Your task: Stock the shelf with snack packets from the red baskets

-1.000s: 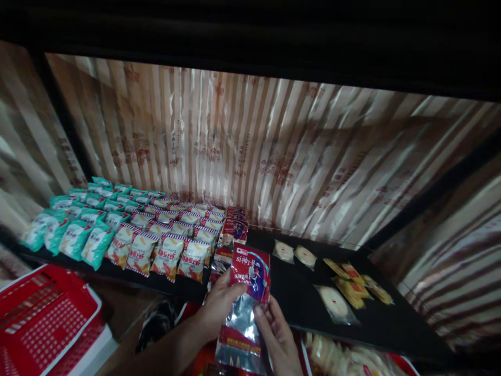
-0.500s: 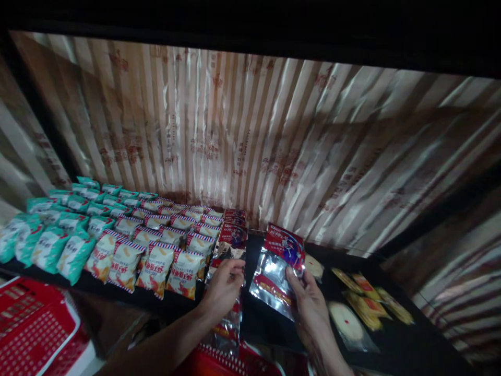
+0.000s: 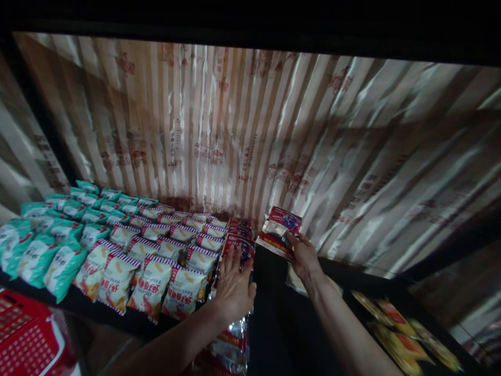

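Observation:
My left hand (image 3: 234, 284) lies flat with fingers stretched over a red and silver foil packet (image 3: 239, 246), the front one in a row of like packets that overlap toward the back wall. My right hand (image 3: 305, 254) grips the lower right edge of another red and silver foil packet (image 3: 278, 227), held out near the back of the shelf, to the right of that row. Between the two hands shows the dark shelf surface (image 3: 270, 297). Under my right wrist, partly hidden, is a pale round item in clear wrap (image 3: 297, 280).
Left of the row stand several white snack bags with striped tops (image 3: 151, 284), then several teal bags (image 3: 64, 263). Yellow packets (image 3: 399, 334) lie at the right. A red basket (image 3: 31, 334) sits low at the left. Striped sheeting (image 3: 203, 120) covers the back.
My right hand has carried its packet away from me toward the back wall. My left hand has moved from gripping at the row to lying flat on its front packet. The view has shifted slightly.

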`<state>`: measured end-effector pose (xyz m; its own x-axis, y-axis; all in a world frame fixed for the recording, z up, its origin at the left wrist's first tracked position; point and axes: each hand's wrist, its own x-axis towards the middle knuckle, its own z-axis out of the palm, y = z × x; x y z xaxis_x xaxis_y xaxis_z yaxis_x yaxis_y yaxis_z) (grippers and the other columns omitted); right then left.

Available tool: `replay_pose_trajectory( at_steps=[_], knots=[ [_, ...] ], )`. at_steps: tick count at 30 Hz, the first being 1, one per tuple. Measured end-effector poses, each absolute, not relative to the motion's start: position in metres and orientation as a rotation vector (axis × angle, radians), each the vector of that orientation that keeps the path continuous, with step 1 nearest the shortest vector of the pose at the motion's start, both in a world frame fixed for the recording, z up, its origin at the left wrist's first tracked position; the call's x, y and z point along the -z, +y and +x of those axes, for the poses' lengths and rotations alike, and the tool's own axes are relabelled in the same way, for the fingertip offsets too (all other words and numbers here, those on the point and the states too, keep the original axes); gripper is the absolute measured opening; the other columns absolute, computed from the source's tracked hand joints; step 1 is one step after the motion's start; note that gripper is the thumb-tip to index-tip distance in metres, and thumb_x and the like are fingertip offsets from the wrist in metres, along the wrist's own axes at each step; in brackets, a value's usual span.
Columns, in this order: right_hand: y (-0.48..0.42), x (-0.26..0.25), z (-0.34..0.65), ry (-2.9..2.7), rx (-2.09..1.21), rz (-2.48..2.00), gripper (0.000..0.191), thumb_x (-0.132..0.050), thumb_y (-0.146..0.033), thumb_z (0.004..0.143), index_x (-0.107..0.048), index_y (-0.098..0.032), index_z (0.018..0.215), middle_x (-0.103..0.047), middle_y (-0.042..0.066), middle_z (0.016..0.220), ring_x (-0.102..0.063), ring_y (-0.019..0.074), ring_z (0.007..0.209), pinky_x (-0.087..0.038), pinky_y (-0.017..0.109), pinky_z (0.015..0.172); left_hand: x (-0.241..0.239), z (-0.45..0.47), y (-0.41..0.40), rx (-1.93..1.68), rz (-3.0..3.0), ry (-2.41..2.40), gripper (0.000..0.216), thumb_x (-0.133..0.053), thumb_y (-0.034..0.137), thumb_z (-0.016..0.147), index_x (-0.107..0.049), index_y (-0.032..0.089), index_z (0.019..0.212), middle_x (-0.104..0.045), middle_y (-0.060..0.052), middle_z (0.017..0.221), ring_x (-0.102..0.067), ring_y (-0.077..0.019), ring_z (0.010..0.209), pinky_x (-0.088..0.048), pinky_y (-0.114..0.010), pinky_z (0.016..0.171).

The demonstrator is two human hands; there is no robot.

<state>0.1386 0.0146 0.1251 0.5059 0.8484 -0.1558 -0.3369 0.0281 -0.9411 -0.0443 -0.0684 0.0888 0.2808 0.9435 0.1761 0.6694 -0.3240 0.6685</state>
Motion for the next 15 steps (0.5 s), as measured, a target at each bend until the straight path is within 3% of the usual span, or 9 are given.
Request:
replay_pose_trajectory(
  at_steps=[5, 15],
  knots=[
    [0.054, -0.111, 0.137, -0.523, -1.002, -1.189, 0.019, -0.065, -0.015, 0.058, -0.056, -0.021, 0.073, -0.061, -0.008, 0.053, -0.055, 0.0102, 0.046, -0.048, 0.023, 0.049, -0.077, -0.043, -0.065, -0.751, 2.131, 1.467, 0.057, -0.05, 0.03, 0.076, -0.045, 0.015, 0.131, -0.024, -0.013, 0.148, -0.006, -0.0316, 0.138, 0.0, -0.053, 0.111],
    [0.09, -0.081, 0.12, -0.651, -1.027, -1.253, 0.027, -0.065, -0.016, 0.057, -0.054, -0.021, 0.081, -0.063, -0.007, 0.057, -0.057, 0.0109, 0.046, -0.048, 0.022, 0.047, -0.067, -0.042, -0.069, -0.727, 2.144, 1.517, 0.056, -0.048, 0.033, 0.079, -0.041, 0.019, 0.134, -0.027, -0.011, 0.147, -0.015, -0.0306, 0.137, -0.008, -0.055, 0.111]
  ],
)
